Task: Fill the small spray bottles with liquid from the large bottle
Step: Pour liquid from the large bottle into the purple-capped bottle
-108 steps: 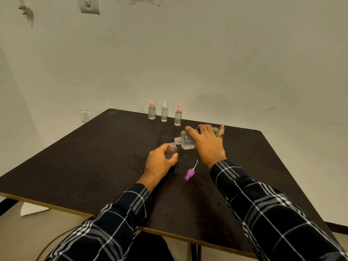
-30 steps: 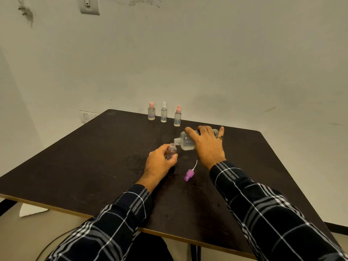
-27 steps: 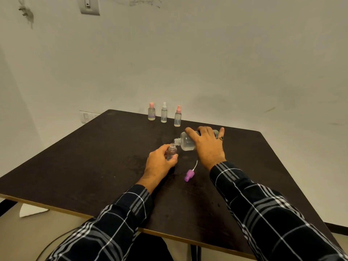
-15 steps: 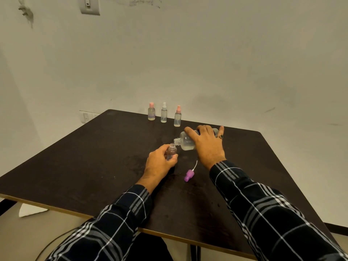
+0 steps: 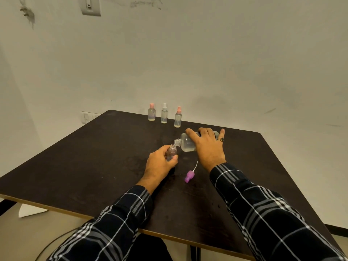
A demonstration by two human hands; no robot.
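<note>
My left hand (image 5: 159, 165) grips a small uncapped spray bottle (image 5: 171, 152) standing upright on the dark table (image 5: 94, 157). My right hand (image 5: 207, 146) holds the large clear bottle (image 5: 185, 143) tipped on its side, its open neck just above the small bottle's mouth. A purple spray cap (image 5: 189, 176) with its white tube lies on the table between my wrists. Three capped small spray bottles stand in a row at the far edge: pink-capped (image 5: 151, 114), white-capped (image 5: 164, 115), pink-capped (image 5: 178, 119).
A white wall rises directly behind the table's far edge. The table's front edge runs near my forearms. A wall socket (image 5: 86, 117) sits left of the table, and white paper (image 5: 30, 210) lies on the floor at lower left.
</note>
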